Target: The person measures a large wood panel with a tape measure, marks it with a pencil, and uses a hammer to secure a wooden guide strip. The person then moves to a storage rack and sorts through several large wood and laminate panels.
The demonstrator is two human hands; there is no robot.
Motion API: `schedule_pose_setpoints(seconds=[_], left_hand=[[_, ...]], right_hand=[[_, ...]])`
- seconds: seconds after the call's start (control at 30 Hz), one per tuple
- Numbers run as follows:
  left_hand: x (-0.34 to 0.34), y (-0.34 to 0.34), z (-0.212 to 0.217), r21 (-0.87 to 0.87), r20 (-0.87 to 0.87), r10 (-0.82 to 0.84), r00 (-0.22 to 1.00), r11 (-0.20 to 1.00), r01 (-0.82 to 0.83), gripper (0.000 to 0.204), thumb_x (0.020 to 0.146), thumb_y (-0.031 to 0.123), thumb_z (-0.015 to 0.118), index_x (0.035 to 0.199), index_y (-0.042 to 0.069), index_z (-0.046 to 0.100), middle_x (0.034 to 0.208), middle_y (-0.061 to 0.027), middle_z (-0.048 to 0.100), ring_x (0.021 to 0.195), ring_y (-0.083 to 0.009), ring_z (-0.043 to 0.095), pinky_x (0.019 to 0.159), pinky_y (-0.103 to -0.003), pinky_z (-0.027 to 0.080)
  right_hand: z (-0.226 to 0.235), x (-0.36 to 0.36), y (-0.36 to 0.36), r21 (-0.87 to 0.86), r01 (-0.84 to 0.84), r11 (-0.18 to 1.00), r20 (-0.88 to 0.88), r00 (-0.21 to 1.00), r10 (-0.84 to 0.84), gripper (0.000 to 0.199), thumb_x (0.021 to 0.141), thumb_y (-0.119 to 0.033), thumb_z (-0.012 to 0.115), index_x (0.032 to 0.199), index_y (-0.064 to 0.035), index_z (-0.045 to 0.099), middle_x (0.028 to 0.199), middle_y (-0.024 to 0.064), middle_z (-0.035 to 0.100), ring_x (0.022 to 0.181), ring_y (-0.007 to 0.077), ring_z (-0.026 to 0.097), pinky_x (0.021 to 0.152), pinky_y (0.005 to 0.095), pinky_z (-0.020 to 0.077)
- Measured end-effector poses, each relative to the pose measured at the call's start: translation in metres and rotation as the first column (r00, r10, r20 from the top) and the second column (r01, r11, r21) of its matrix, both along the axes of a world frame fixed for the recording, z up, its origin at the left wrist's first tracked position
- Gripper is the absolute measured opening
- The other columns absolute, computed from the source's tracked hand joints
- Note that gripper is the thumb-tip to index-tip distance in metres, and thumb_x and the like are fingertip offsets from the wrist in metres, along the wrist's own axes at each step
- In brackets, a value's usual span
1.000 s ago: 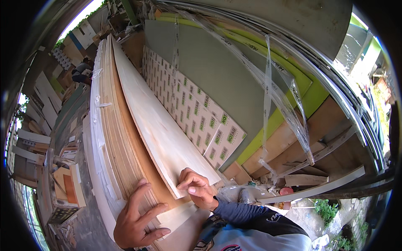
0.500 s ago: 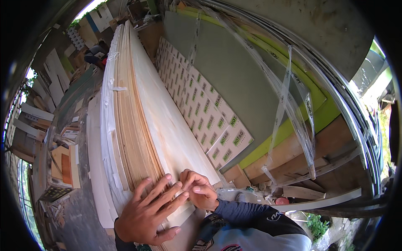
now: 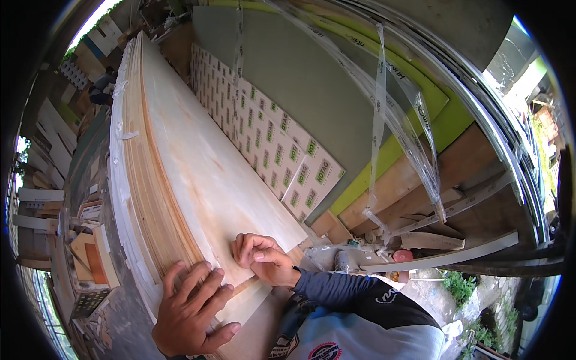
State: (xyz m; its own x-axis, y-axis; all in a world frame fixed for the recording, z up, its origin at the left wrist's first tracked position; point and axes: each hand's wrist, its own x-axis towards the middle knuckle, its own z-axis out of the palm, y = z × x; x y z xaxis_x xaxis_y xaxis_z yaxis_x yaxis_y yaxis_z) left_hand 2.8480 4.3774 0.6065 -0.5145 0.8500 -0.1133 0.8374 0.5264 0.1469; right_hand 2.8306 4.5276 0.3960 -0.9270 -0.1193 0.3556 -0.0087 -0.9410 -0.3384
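A tall stack of thin plywood sheets (image 3: 162,198) leans on edge, and its pale top sheet (image 3: 210,174) faces me. My left hand (image 3: 193,312) lies flat with fingers spread on the near edges of the stacked sheets. My right hand (image 3: 264,259) grips the near corner of the top sheet, fingers curled over its edge. A dark blue sleeve covers my right forearm.
White printed boards (image 3: 270,150) and large grey-green and yellow-green panels (image 3: 336,90) lean at the right, wrapped in loose clear plastic film (image 3: 384,120). Wooden offcuts (image 3: 90,252) lie on the floor at the left. Long white trim (image 3: 444,258) and scrap wood lie at the right.
The view has shifted so the stack appears more to the left. My left hand slid up along the sheet edges and spread flat. My right hand stayed on the top sheet's corner.
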Motion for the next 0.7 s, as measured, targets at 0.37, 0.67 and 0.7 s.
schedule_pose_setpoints(seconds=[0.37,0.67,0.7], left_hand=[[-0.001,0.0,0.0,0.059,0.031,0.007,0.999,0.998,-0.009,0.052,0.082,0.046,0.062,0.108,0.001,0.065,0.118,-0.0197,0.06,0.117,-0.0395,0.051,0.102,-0.062,0.026],[0.002,-0.001,0.004,0.052,0.017,0.024,1.0,0.998,-0.025,0.052,0.083,0.047,0.062,0.107,0.001,0.066,0.117,-0.0188,0.06,0.117,-0.0387,0.051,0.102,-0.061,0.026],[0.003,-0.002,0.003,0.047,0.013,0.027,1.0,0.998,-0.028,0.052,0.082,0.047,0.062,0.106,0.001,0.066,0.117,-0.0186,0.061,0.117,-0.0383,0.051,0.103,-0.061,0.026]], right_hand=[[-0.175,-0.131,0.17,0.897,0.094,0.432,0.268,0.662,-0.7,0.03,0.092,-0.016,0.053,0.106,0.0035,0.069,0.09,0.0082,0.07,0.081,0.0175,0.063,0.079,0.0301,0.0499],[-0.158,-0.152,0.37,0.479,0.812,0.332,0.607,-0.033,-0.794,0.067,0.084,-0.041,0.069,0.139,-0.0078,0.048,0.145,0.0084,0.044,0.131,0.0312,0.046,0.109,0.043,0.0301],[-0.138,-0.14,0.38,0.337,0.872,0.354,0.696,0.023,-0.718,0.067,0.083,-0.042,0.071,0.137,-0.0093,0.05,0.142,0.0088,0.046,0.13,0.0311,0.046,0.108,0.0453,0.0327]])
